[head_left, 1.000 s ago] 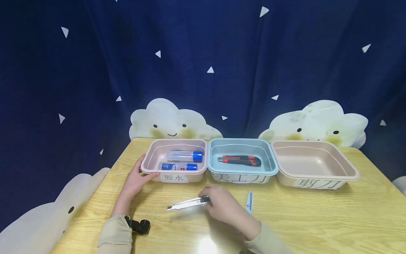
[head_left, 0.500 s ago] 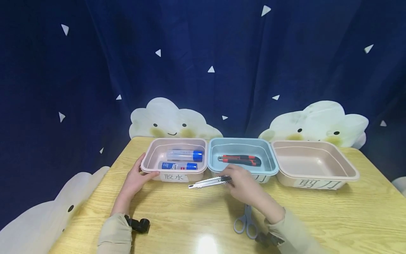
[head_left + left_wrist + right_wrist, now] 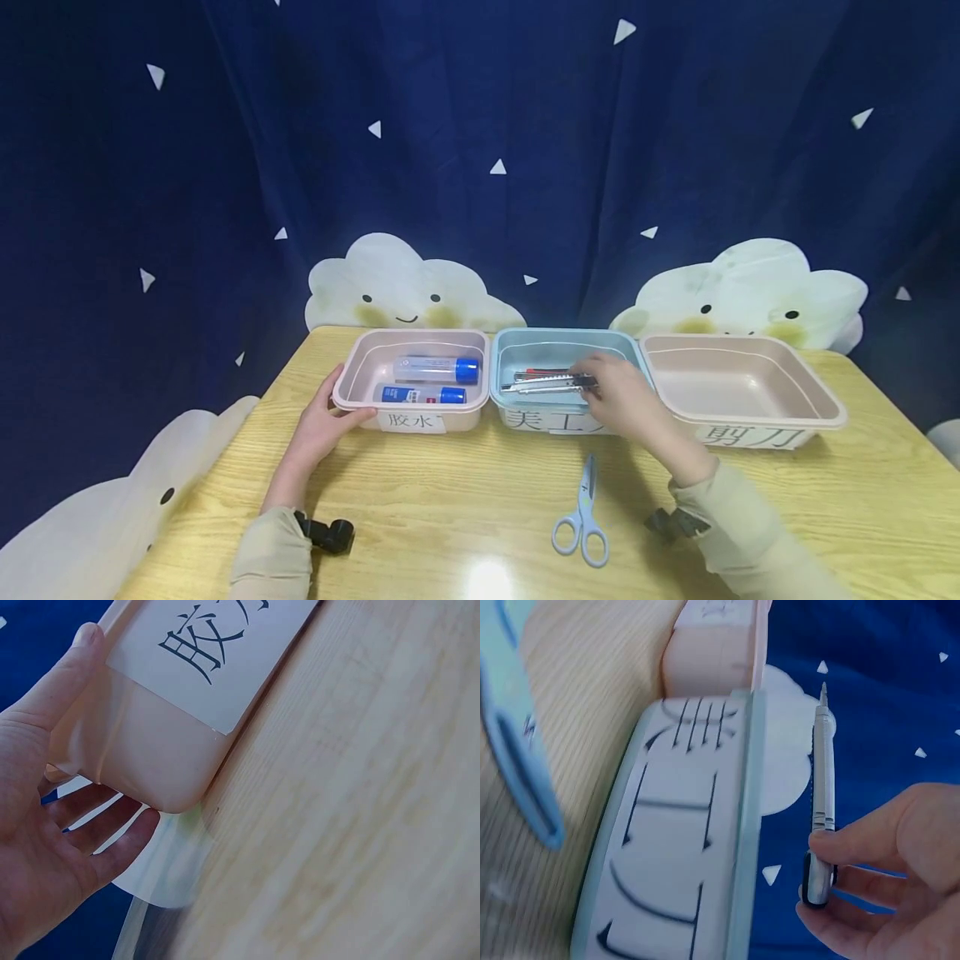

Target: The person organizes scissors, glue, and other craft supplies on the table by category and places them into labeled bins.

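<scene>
Along the far edge of the desk [image 3: 450, 492], three boxes are standing in a row. At the far left corner, the left pink box [image 3: 462, 419] is holding two glue bottles [image 3: 431, 368]; too strong a push on it could, I think, be sliding it against its neighbour.

At the middle of the far edge, the silver knife [image 3: 542, 385] is hanging over the opening of the blue box [image 3: 497, 367], its tip pointing left. Under it a red and black knife [image 3: 536, 375] is lying, so a careless release could be making the two knock or cross. Whether the silver knife's blade is sticking out, I cannot tell. In front of the blue box, scissors [image 3: 586, 504] are lying on the desk; the small black camera [image 3: 678, 523] on the right wrist could be brushing them on a low return.

The left hand [image 3: 321, 423] is spreading loosely around the near left corner of the left pink box, thumb touching the front, fingers touching the side; it is not clenching. The right hand [image 3: 622, 396] is pinching the silver knife at its black end, thumb against fingers, and is leaving almost no gap. A weak pinch could be letting the knife turn.
</scene>
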Available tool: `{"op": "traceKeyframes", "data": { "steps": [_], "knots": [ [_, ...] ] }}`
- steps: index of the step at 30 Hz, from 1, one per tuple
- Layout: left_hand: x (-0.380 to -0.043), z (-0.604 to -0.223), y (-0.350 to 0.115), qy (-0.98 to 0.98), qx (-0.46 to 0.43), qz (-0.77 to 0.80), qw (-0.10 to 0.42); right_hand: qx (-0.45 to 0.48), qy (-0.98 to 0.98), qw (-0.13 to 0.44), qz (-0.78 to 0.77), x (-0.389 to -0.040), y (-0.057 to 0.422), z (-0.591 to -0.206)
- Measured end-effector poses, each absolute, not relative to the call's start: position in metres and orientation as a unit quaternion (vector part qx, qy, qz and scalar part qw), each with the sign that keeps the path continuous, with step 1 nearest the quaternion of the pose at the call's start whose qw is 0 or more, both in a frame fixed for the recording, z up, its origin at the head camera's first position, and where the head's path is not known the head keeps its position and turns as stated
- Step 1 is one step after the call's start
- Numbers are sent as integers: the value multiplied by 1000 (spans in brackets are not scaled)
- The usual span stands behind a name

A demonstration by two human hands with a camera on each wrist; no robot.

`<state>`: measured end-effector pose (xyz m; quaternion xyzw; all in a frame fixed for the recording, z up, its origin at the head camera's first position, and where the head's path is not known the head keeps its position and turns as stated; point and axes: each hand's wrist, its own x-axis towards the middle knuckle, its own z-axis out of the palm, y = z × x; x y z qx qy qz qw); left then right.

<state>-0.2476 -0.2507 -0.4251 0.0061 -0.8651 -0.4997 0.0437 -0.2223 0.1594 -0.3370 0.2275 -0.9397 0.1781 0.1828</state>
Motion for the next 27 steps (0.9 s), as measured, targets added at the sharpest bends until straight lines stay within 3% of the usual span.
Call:
{"op": "traceKeyframes", "data": {
  "steps": [18, 27],
  "knots": [
    [-247, -425, -251, -868, 7, -495, 42, 219, -948, 135, 189, -268, 193, -359],
    [-248, -425, -251, -867, 7, -496, 43, 195, -957, 62, 205, -287, 196, -370]
  ]
}}
